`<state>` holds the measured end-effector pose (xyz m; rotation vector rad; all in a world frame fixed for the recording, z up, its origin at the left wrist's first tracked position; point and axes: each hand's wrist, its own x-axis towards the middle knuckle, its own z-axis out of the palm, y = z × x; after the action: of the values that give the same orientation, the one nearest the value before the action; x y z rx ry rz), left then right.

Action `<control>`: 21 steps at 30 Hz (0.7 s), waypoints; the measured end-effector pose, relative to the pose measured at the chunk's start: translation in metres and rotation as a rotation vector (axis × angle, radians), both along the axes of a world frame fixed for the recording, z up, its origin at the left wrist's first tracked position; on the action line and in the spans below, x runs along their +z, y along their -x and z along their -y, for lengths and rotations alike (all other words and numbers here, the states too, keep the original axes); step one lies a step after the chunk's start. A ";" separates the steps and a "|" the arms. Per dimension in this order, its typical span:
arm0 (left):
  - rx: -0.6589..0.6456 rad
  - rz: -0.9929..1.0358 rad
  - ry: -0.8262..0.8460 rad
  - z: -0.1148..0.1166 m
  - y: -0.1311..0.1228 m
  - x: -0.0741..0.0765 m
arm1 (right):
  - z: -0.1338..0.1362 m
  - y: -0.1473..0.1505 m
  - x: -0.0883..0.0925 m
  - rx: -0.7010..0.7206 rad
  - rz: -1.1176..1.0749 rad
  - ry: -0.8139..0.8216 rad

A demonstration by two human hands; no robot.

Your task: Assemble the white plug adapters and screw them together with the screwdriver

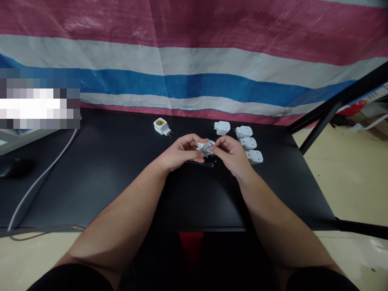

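Observation:
Over the black table, my left hand [184,152] holds an opened white plug adapter [206,146] between thumb and fingers. Thin metal parts show inside its shell. The fingers of my right hand [232,152] are pinched at the adapter's right side; any smaller piece between them is too small to tell. Just below the hands lies a screwdriver [207,164] with a clear handle, its shaft partly hidden by my left hand. A tiny pale bit [215,161] rests beside it.
A white plug-in lamp socket [163,126] lies behind my left hand. Several white plug adapters [222,127] sit behind and beside my right hand. At left are a black mouse [15,167] and a white cable [45,173]. A striped sheet [194,85] hangs behind the table [91,173].

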<state>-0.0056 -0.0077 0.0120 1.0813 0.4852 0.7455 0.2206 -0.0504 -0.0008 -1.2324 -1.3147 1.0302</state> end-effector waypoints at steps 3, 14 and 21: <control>-0.001 -0.005 -0.013 0.000 -0.001 0.000 | 0.001 0.002 -0.001 -0.032 0.042 -0.051; 0.147 -0.056 -0.005 -0.007 0.004 0.000 | 0.006 -0.018 0.013 -0.096 0.319 -0.140; 0.222 -0.071 0.059 -0.011 0.004 -0.006 | 0.013 -0.035 0.028 0.181 0.716 -0.181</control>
<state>-0.0096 0.0037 0.0059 1.0114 0.6920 0.8834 0.2561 -0.0638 0.0275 -1.4182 -2.0476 0.5744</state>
